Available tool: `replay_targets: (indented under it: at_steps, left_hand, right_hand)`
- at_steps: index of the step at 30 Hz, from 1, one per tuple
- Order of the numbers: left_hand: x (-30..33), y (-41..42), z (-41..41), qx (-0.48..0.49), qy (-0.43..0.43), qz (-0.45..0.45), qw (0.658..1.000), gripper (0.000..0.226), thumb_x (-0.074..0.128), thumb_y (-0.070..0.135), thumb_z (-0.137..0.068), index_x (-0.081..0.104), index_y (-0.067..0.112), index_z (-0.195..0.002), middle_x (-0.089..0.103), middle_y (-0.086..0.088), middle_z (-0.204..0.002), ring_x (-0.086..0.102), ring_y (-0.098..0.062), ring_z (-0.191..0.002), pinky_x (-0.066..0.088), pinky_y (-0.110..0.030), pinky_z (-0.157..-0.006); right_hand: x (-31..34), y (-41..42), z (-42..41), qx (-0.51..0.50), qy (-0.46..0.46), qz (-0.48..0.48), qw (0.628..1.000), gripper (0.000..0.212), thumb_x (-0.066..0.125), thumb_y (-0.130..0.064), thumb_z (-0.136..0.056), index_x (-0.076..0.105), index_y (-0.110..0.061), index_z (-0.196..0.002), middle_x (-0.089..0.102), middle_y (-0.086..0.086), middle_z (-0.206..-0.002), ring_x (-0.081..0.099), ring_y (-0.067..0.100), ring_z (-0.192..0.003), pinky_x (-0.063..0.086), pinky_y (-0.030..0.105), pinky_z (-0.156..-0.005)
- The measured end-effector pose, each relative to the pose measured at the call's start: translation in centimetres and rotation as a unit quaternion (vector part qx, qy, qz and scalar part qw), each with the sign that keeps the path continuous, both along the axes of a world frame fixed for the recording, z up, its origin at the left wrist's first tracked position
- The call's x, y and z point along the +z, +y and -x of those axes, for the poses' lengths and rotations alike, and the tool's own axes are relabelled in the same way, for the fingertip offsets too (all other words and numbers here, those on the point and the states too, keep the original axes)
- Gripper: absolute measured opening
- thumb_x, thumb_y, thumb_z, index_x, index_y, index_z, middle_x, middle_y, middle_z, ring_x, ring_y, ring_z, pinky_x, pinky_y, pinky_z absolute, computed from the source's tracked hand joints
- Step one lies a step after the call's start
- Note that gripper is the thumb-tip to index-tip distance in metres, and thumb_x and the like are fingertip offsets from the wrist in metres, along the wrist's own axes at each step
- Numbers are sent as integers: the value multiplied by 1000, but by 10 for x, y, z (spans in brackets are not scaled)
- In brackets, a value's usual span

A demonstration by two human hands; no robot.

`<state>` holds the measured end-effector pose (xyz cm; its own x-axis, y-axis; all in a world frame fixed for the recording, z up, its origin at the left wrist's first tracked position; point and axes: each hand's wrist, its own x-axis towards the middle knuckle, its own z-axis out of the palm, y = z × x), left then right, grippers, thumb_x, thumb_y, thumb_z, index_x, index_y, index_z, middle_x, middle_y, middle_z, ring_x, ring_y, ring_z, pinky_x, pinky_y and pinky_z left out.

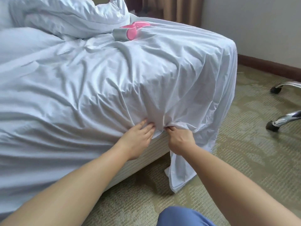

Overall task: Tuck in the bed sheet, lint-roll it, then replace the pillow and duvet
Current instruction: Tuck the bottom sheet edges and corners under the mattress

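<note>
White sheet (130,79) bunches at lower centre; left hand (138,137) presses flat-fingered, right hand (180,141) pinches it (loose corner could slip out).

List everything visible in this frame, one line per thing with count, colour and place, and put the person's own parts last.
bed sheet: one, white, spread over the mattress, creased, its corner hanging loose to the floor at the right.
duvet: one, white, bunched at the far end of the bed.
lint roller: one, pink with a grey roll, lying on the sheet near the duvet.
bed base: one, pale striped, exposed below the sheet edge.
carpet: one, green-beige patterned floor.
chair legs: two, chrome with black feet, at the right edge.
curtain: one, brown, behind the bed.
left hand: one, fingers pushing the sheet under the mattress edge.
right hand: one, grip closed on gathered sheet.
</note>
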<state>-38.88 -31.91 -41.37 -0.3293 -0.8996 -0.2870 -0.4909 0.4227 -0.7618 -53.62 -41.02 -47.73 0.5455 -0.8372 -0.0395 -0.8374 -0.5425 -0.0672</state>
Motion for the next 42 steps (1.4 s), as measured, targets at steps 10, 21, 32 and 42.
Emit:
replay_targets:
  at_steps: [10,21,32,42]
  left_hand:
    - [-3,-37,6,11,-63,-74,995,66,24,38,-99,-9,15,-151,-33,-4,-147,-28,-20,-141,-32,-48,-98]
    - [-27,-49,-10,-49,5,-55,997,59,4,29,-95,6,12,-152,-25,-1,-150,-29,-18,-134,-34,-47,-103]
    - [-39,-61,-17,-151,58,18,987,34,46,26,-86,76,18,-97,55,-2,-136,51,-20,-128,6,-47,-114]
    - [-27,-48,-8,-129,86,46,987,32,36,16,-78,67,13,-69,59,-14,-131,55,-33,-122,25,-53,-108]
  right_hand:
    - [2,-26,0,43,82,3,996,40,37,-13,-96,46,-18,-135,52,-4,-129,52,19,-116,53,36,-76]
    - [-25,-47,-32,-40,112,-27,993,29,48,-12,-92,64,-17,-115,65,-3,-109,65,19,-94,38,26,-50]
    - [-43,-7,29,0,-197,0,980,53,48,-14,-89,34,-20,-139,30,-4,-145,59,29,-95,38,31,-61]
    - [-47,-12,3,-267,-325,-268,867,98,76,-36,-74,10,-11,-143,12,17,-144,47,34,-123,44,37,-99]
